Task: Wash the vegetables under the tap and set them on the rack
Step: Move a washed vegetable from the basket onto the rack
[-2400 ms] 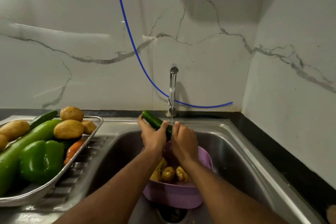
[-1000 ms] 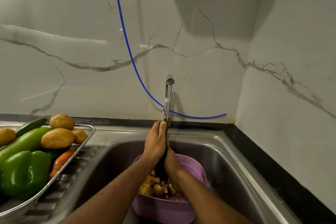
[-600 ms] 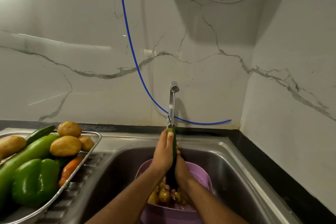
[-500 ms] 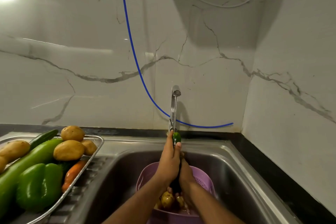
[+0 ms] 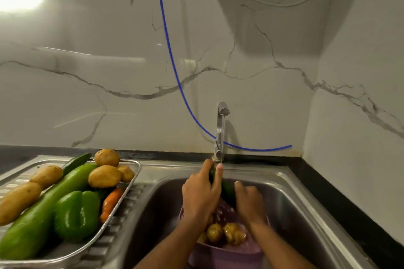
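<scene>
Head view: a dark cucumber [image 5: 227,190] is gripped by both hands, left hand [image 5: 200,192] curled round its upper end, right hand [image 5: 249,200] round its lower, under the tap [image 5: 221,129] above a purple colander [image 5: 220,255] in the sink [image 5: 306,214].

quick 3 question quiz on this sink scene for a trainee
1. True or false: the cucumber is held under the tap.
2. Which holds the small potatoes in the sink? A) the metal tray B) the purple basket C) a plate
3. Fill in: the green pepper lies in the ____ left of the sink.

Key:
1. True; the left hand grips its upper part and the right hand is at its lower end.
2. B, the purple basket.
3. tray, with the carrot beside it.
</scene>
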